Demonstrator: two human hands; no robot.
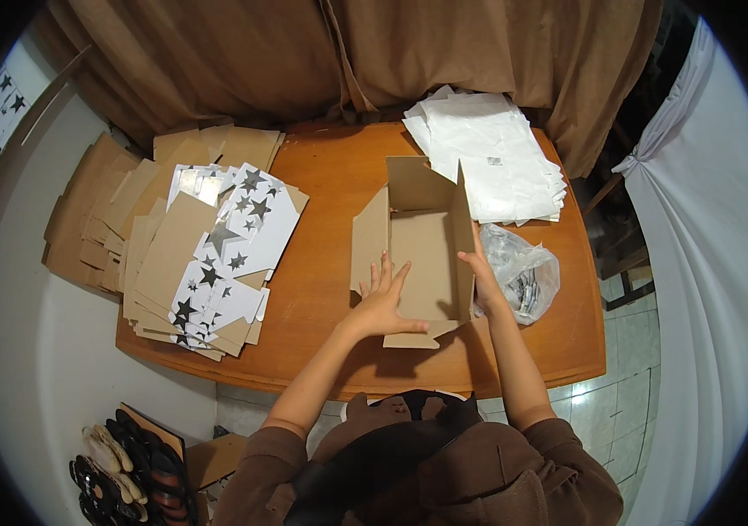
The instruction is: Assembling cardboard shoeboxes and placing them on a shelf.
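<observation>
An open brown cardboard box [425, 254] stands on the wooden table in front of me, its flaps sticking up and outward. My left hand [383, 302] lies over the box's near left part, fingers spread, thumb pointing right near the front flap [418, 337]. Against the outside of the box's right wall, my right hand [482, 276] rests with its thumb over the wall's edge; its other fingers are mostly hidden. Just right of that hand is a clear plastic bag [527, 276] with greyish contents that I cannot make out.
Flat cardboard pieces [150, 254] are piled on the table's left, with white star-printed sheets [225, 254] on top. A stack of white sheets or bags [488, 158] lies at the back right. Brown curtains [216, 61] hang behind the table [321, 228]. Footwear [133, 465] sits at lower left.
</observation>
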